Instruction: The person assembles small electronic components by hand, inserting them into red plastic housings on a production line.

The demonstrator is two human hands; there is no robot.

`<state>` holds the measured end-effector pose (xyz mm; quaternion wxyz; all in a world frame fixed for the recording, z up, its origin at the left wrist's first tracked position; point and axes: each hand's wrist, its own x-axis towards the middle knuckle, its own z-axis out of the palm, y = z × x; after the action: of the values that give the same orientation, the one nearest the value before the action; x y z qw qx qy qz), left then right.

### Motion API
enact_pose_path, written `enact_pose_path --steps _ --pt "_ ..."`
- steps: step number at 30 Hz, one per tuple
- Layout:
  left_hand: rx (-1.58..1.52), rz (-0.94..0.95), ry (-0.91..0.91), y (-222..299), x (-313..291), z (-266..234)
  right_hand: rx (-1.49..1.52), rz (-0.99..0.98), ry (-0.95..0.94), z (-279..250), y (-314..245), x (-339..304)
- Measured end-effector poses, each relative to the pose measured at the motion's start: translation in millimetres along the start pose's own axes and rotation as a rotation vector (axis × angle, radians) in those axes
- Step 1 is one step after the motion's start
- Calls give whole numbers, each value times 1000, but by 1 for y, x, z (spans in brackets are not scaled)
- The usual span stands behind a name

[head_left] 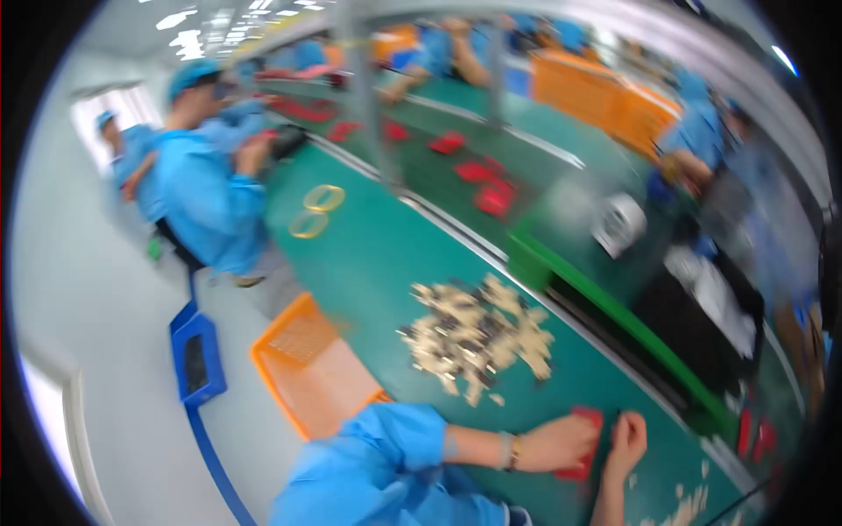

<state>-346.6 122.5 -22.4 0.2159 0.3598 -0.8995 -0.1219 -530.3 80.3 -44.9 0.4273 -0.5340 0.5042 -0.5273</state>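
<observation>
My left hand (563, 444), with a bracelet at the wrist, is closed around a flat red plastic piece (579, 473) above the green bench. Close by on its right, my right hand (627, 438) has its fingers drawn together. A small dark tip shows at those fingers, too blurred to name. Beyond both hands, a loose pile of cream-coloured and dark small parts (478, 337) lies on the green bench top (377, 263). More small cream pieces (688, 508) are scattered at the lower right, past my right hand.
An orange basket (307, 368) stands at the bench's left edge. Two yellow rings (316, 210) lie farther up the bench. Red pieces (495, 197) sit on the conveyor belt (421, 149) behind a metal post. A green-edged frame (614, 324) borders the right side. A co-worker (206, 175) sits at the left.
</observation>
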Motion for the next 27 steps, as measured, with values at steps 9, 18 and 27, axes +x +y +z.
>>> enact_pose_path --steps 9,18,27 --pt "25 39 113 -7 -9 -8 -1 331 -238 9 -23 24" --pt "99 -6 62 -1 -10 -3 -164 278 -373 10 -13 25" --pt "123 -15 93 -7 -5 -8 -363 187 -379 19 -20 35"
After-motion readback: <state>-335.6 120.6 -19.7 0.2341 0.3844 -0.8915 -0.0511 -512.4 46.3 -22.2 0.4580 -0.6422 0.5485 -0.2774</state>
